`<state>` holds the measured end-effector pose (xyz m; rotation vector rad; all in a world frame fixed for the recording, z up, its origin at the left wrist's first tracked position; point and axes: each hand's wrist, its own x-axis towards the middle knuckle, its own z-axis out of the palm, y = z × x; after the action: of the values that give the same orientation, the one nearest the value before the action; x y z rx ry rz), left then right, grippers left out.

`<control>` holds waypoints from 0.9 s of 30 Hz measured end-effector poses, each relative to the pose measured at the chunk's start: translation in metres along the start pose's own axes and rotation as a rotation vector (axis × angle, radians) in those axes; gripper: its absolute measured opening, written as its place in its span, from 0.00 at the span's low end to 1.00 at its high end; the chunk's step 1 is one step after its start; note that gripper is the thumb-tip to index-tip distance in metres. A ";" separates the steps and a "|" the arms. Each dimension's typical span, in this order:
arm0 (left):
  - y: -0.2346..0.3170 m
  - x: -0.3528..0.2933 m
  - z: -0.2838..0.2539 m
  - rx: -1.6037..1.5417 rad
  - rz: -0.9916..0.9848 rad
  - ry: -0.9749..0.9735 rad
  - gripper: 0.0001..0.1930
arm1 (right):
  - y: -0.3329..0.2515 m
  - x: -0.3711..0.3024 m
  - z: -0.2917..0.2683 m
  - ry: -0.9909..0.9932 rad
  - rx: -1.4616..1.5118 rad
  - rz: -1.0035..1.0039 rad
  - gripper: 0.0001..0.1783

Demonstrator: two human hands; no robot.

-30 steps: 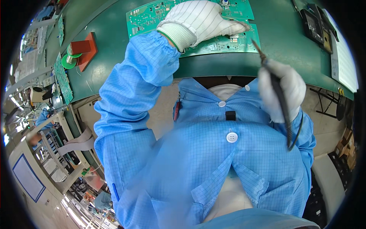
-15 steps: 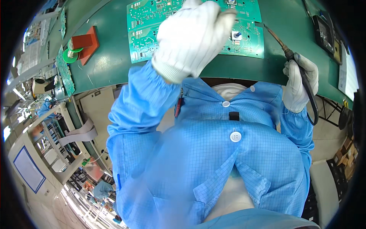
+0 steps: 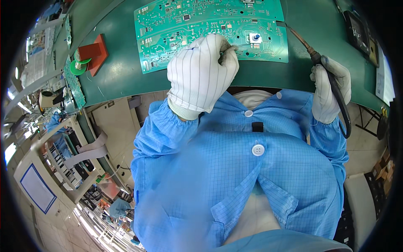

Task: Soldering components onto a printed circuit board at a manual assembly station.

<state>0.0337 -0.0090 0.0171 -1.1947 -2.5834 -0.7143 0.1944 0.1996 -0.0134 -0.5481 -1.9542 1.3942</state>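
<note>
Two joined green circuit boards (image 3: 168, 48) lie on the table in front of me. Over the lower board's near edge is my white-gloved left hand (image 3: 201, 71), its thumb and fingers pinched together. Whatever the pinch holds is too small to make out. A white component with a blue shaft (image 3: 255, 38) stands on the board to the right of those fingertips. My right hand (image 3: 329, 86), also gloved, is closed around a soldering iron (image 3: 321, 63). The iron's tip points up and left, beside the boards' right edge.
A red stand with a green spool (image 3: 79, 66) is at the left on the green table (image 3: 119, 69). More circuit boards (image 3: 73, 84) line the table's left edge. A dark device (image 3: 357, 35) and white paper (image 3: 384, 80) lie at the right. The iron's cable hangs by my right sleeve.
My left hand has come down toward me from the upper board, uncovering the middle of both boards. The boards have shifted slightly left. My right hand and the iron have hardly moved.
</note>
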 end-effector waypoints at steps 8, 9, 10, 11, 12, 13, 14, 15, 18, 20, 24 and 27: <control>-0.001 0.001 0.006 0.022 -0.001 -0.042 0.07 | -0.003 0.001 -0.002 -0.006 -0.035 -0.012 0.10; 0.000 0.001 0.006 0.021 -0.001 -0.043 0.07 | -0.003 0.001 -0.003 -0.016 -0.030 0.005 0.10; 0.002 0.002 0.006 0.065 -0.028 -0.082 0.06 | -0.002 0.001 -0.005 -0.027 -0.025 0.022 0.10; 0.003 0.003 0.006 0.110 -0.054 -0.121 0.06 | 0.000 0.002 -0.008 -0.026 -0.024 0.023 0.10; 0.005 0.004 0.004 0.110 -0.053 -0.122 0.06 | 0.001 0.003 -0.013 -0.050 0.054 0.088 0.10; 0.007 0.004 0.001 0.128 -0.031 -0.128 0.06 | 0.001 0.005 -0.015 -0.073 0.133 0.152 0.10; 0.008 0.004 0.000 0.147 -0.010 -0.135 0.06 | -0.002 0.010 -0.015 -0.073 0.239 0.188 0.10; 0.006 0.005 0.001 0.147 -0.010 -0.137 0.06 | -0.001 0.013 -0.018 -0.072 0.240 0.190 0.10; 0.000 0.007 0.004 0.200 0.093 -0.090 0.07 | 0.006 0.025 -0.031 -0.213 0.292 0.185 0.10; 0.001 0.012 0.001 0.191 0.074 -0.162 0.06 | 0.009 0.036 -0.037 -0.492 0.222 -0.042 0.10; -0.006 0.023 -0.003 0.051 0.064 -0.245 0.05 | 0.002 0.041 -0.032 -0.588 0.000 -0.199 0.07; -0.008 0.029 -0.007 -0.015 -0.015 -0.429 0.07 | 0.001 0.044 -0.030 -0.604 -0.033 -0.266 0.07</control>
<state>0.0088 0.0023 0.0317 -1.4723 -2.9316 -0.5262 0.1856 0.2489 0.0036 0.1485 -2.4080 1.4624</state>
